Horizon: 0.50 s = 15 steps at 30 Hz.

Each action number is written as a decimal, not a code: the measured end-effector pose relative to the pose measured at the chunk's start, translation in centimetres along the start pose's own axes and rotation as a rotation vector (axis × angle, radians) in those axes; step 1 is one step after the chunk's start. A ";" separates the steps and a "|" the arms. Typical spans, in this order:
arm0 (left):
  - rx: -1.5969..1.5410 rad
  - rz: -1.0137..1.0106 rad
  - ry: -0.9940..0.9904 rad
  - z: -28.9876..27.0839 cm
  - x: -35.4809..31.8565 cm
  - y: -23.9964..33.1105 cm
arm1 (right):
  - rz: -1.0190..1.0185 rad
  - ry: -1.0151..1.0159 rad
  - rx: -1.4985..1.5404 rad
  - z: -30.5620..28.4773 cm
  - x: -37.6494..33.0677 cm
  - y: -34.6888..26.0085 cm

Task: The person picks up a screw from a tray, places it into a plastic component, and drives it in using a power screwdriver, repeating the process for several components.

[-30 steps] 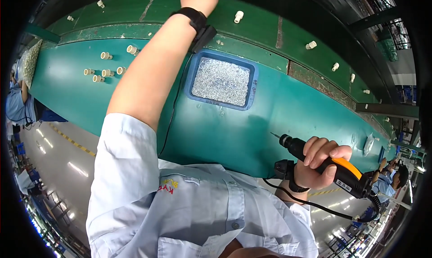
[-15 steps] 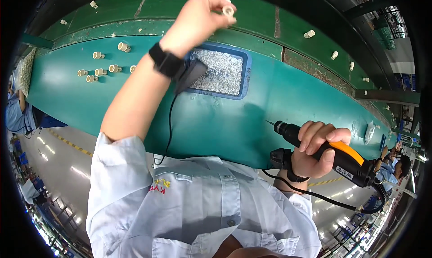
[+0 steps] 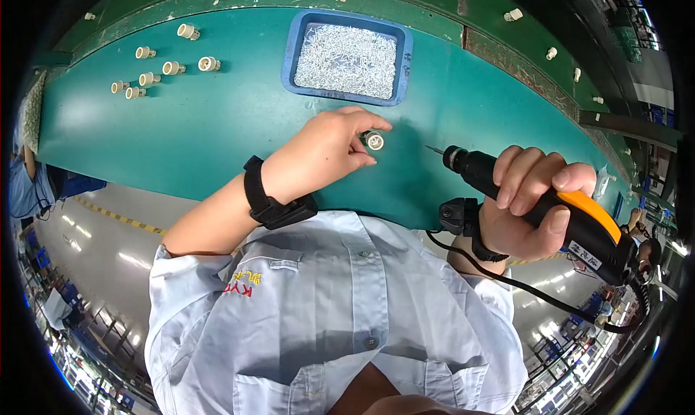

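My left hand [image 3: 329,144] curls its thumb and fingers around a small cream cylindrical fitting [image 3: 374,141], whose round open end faces up. Whether the fitting also rests on the table cannot be made out. Wrapped in my right hand [image 3: 532,198] is a black electric screwdriver [image 3: 485,173] with an orange strip, its thin bit pointing left toward the fitting, a short gap away. Beyond my left hand a blue tray [image 3: 289,57] holds a heap of small silvery screws or pins. Several similar cream fittings [image 3: 174,68] lie at the far left of the green table.
The green tabletop [image 3: 239,125] is bordered at the back by a raised ledge [image 3: 239,8]. More fittings [image 3: 513,15] sit on the green surface behind it. A black cable [image 3: 528,293] trails by my right arm. Another person's blue sleeve [image 3: 30,187] shows at the far left.
My left hand has come back from the far ledge to just in front of me, bringing the fitting. My right hand has moved slightly to the right and up, still gripping the screwdriver.
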State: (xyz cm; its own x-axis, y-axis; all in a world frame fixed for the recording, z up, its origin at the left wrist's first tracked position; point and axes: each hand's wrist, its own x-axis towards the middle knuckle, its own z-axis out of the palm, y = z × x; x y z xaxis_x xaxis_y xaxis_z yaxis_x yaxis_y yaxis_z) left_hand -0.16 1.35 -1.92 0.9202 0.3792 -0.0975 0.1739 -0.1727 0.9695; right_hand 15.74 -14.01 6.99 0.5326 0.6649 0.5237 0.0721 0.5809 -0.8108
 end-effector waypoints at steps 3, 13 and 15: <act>0.081 -0.010 -0.013 -2.2 0.5 2.1 | -0.009 0.009 -0.015 -0.2 -0.2 -0.3; 0.453 0.039 -0.022 -5.7 6.4 -0.8 | -0.012 0.000 -0.020 0.4 0.0 0.1; 0.447 0.125 0.040 -5.6 6.4 -1.4 | -0.010 -0.006 -0.015 0.3 0.1 0.2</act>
State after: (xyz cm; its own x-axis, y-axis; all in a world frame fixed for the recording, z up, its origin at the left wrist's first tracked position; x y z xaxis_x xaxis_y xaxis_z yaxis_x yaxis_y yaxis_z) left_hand 3.55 9.10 -2.68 0.9309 0.3640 0.0314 0.2047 -0.5907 0.7805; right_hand 15.57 -13.67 6.95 0.5270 0.6616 0.5334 0.0897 0.5808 -0.8091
